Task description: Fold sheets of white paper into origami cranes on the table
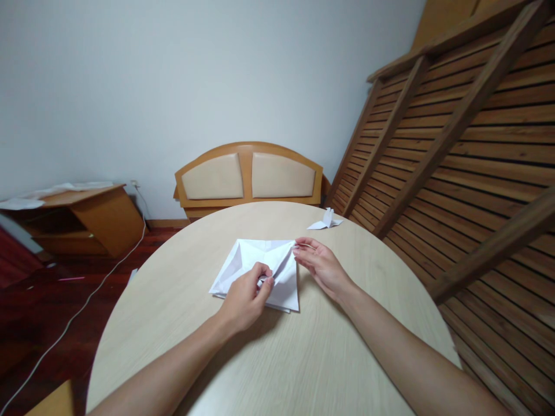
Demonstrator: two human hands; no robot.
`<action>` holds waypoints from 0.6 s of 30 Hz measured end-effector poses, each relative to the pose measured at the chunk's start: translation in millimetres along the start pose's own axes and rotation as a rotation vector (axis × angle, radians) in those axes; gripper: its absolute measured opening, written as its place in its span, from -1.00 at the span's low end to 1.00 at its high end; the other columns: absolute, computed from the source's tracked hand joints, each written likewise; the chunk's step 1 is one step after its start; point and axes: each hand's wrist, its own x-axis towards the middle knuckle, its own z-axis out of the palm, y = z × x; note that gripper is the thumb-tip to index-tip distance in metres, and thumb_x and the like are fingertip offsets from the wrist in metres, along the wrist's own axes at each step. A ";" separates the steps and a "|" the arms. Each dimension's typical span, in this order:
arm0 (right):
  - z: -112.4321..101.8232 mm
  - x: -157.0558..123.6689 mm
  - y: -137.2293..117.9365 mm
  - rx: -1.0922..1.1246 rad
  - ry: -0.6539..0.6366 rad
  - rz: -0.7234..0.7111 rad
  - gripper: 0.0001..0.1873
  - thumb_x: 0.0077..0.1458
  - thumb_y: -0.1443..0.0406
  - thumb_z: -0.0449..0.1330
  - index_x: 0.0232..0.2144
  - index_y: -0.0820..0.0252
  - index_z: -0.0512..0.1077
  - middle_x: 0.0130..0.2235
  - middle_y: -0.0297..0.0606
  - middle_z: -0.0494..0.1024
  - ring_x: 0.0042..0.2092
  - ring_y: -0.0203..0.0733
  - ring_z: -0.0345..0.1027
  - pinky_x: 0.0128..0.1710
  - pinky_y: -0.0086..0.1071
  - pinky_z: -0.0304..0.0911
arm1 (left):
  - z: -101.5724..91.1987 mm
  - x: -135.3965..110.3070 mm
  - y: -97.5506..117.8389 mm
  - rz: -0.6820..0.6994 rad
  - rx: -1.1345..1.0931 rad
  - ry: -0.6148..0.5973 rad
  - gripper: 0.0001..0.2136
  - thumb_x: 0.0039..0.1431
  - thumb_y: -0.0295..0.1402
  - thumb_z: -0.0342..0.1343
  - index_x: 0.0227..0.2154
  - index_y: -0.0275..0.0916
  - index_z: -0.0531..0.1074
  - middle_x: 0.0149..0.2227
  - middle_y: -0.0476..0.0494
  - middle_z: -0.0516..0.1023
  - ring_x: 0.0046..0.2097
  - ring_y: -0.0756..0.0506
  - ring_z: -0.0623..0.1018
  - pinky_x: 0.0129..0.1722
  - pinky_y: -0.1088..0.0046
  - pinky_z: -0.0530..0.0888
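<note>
A white sheet of folded paper [281,290] lies near the middle of the round table, creased, with several layers showing at its lower edge. My left hand [249,292] pinches a raised flap of it between thumb and curled fingers, over the front middle of the sheet. At the sheet's upper right corner is my right hand [321,263], its thumb and fingertips closed on the paper's edge there. Farther back on the right sits a folded white paper crane [326,219], apart from both hands.
The round pale wood table [347,346] fills the foreground. Behind it stands a headboard [248,173] with two cream panels. Slatted wooden boards [433,150] lean along the right. To the left are a low wooden cabinet [104,222] and a white cable [82,306] across the dark floor.
</note>
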 end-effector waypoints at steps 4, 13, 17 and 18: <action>0.6 0.4 -0.1 -0.018 0.007 -0.079 -0.57 -0.19 0.24 0.48 -0.21 0.09 0.48 -0.30 -0.36 0.53 -0.26 -0.24 0.44 -0.19 -0.34 0.35 | -0.8 -0.9 2.0 0.002 -0.009 -0.006 -0.80 0.39 -0.20 -0.11 -0.19 -0.18 0.33 -0.28 -0.08 0.52 -0.30 -0.12 0.47 -0.28 0.35 0.33; 14.0 -8.5 3.5 0.001 -0.005 -0.184 -0.42 -0.10 0.15 0.44 -0.04 0.01 0.34 -0.24 -0.38 0.49 -0.24 -0.25 0.42 -0.22 -0.38 0.35 | 3.3 -0.7 1.3 -0.021 -0.128 0.079 -0.72 0.44 -0.16 -0.20 -0.21 -0.20 0.32 -0.36 -0.04 0.43 -0.32 -0.10 0.41 -0.29 0.37 0.29; 28.1 -21.2 14.0 -0.030 -0.161 -0.090 -0.12 -0.15 0.20 0.48 0.15 0.00 0.14 -0.10 -0.31 0.54 -0.10 -0.16 0.46 -0.06 -0.28 0.35 | 6.0 -0.1 0.0 0.015 -0.220 0.161 -0.76 0.44 -0.19 -0.16 -0.23 -0.20 0.31 -0.38 -0.02 0.36 -0.34 -0.08 0.37 -0.30 0.39 0.29; 31.3 -24.1 17.3 -0.051 -0.180 -0.065 -0.10 -0.17 0.22 0.48 0.16 0.01 0.13 -0.07 -0.29 0.54 -0.06 -0.15 0.46 -0.02 -0.27 0.34 | 6.3 0.1 -0.1 0.038 -0.232 0.185 -0.77 0.44 -0.21 -0.15 -0.22 -0.20 0.31 -0.36 -0.02 0.36 -0.33 -0.08 0.37 -0.29 0.39 0.29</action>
